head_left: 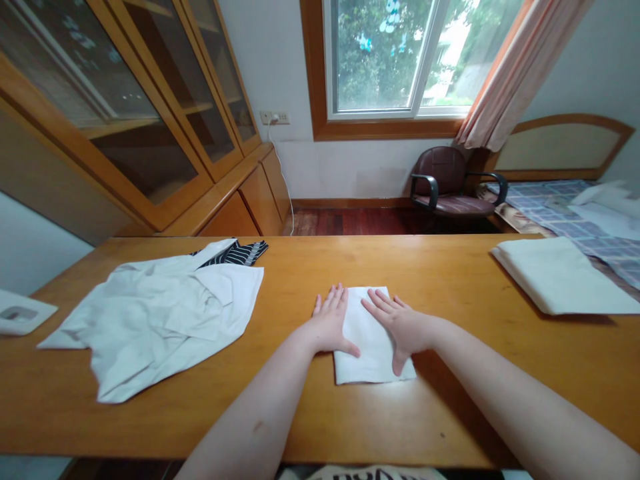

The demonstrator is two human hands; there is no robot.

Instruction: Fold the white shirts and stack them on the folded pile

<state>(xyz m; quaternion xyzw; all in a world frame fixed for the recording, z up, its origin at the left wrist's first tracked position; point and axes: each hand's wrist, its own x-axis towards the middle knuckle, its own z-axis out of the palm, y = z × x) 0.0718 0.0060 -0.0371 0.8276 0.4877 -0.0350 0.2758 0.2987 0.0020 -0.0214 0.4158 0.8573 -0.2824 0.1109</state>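
A folded white cloth [367,363] lies flat on the wooden table, its near edge toward me. My left hand [332,321] rests on the cloth's left side, fingers stretched forward and thumb pointing inward across it. On the right side, my right hand [399,323] presses flat with its fingers spread and its thumb toward the near edge. Neither hand grips anything. The cloth's side edges are partly hidden beneath both hands.
A crumpled white garment [165,313] and a black striped cloth [240,253] lie on the table [295,413] at left. Another folded white cloth [565,277] sits at the right. Beyond the far edge stand an armchair [445,180], a bed [575,207] and a glass-door cabinet [210,167].
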